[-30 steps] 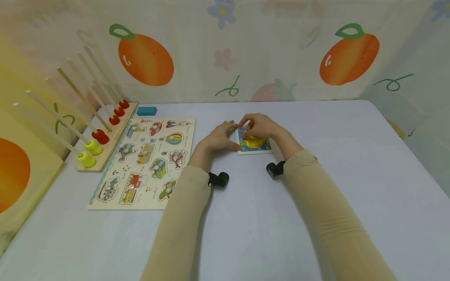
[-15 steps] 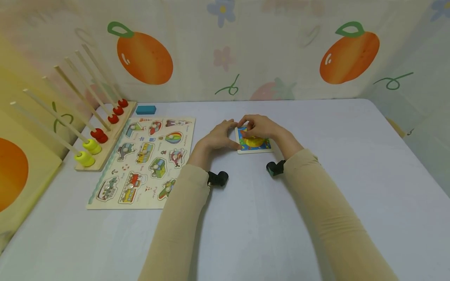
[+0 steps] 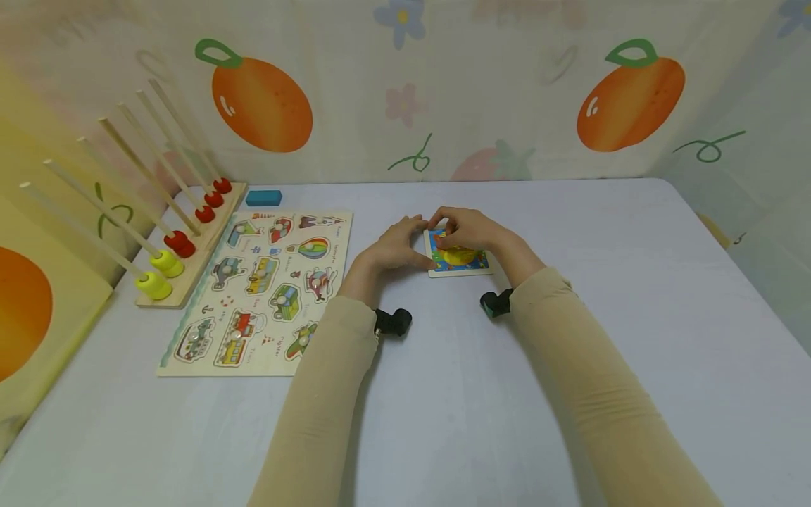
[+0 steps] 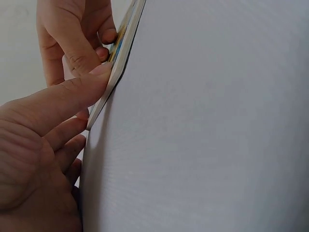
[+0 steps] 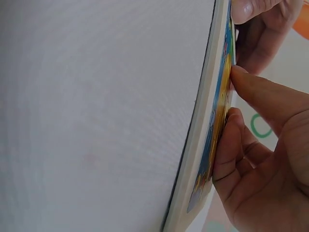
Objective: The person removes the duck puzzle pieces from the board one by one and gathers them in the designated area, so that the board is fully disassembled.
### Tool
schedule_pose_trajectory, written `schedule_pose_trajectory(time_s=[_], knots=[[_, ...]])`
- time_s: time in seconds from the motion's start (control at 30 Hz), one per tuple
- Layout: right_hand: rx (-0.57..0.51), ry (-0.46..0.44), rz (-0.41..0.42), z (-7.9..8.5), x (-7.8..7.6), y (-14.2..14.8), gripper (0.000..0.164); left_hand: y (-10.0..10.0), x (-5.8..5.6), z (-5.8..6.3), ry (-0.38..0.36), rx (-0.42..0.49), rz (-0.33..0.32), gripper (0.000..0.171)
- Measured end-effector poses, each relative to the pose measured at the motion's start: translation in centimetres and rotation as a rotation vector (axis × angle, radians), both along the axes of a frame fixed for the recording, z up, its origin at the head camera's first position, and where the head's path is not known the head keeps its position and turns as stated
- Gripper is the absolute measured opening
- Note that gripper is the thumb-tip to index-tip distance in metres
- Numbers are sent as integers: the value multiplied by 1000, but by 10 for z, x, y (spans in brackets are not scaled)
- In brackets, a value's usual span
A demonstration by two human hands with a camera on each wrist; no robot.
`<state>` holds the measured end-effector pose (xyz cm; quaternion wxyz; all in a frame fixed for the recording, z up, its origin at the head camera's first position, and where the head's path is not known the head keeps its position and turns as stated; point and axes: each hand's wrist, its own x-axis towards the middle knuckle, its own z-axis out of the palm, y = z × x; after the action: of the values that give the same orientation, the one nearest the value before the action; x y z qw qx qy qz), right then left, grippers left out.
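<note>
A small picture puzzle (image 3: 461, 262) in a pale wooden frame, blue with a large yellow figure, lies on the white table between both hands. My left hand (image 3: 394, 248) holds its left side, thumb at the near corner and fingers toward the far one. In the left wrist view the thumb (image 4: 72, 96) presses over the puzzle's edge. From the right, my right hand (image 3: 472, 229) reaches over the puzzle with bent fingers. Its thumb and curled fingers (image 5: 229, 145) meet the picture surface in the right wrist view. Any loose piece under them is hidden.
On the left lies a wooden vehicle peg board (image 3: 262, 296). Beyond it stands a bead rack (image 3: 190, 271) with tall rods and red and yellow beads. A blue block (image 3: 263, 198) sits at the back, near the fruit-patterned curtain (image 3: 355, 91).
</note>
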<state>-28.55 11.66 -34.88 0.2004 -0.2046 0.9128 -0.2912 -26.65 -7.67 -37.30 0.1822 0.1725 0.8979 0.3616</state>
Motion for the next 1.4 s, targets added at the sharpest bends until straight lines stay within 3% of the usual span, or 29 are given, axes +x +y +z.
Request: schedule_pose_trajectory(time_s=[0.33,1.07,1.4], knots=[[10,-5,8,1,-1,0,33,0,0,1,17,-24,-19,83],[34,-6,2,2,-1,-4,34,-1,-1,-2,0,-16,6,85],[20,60,17,3,1,-4,36,0,0,-1,10,-28,4,85]])
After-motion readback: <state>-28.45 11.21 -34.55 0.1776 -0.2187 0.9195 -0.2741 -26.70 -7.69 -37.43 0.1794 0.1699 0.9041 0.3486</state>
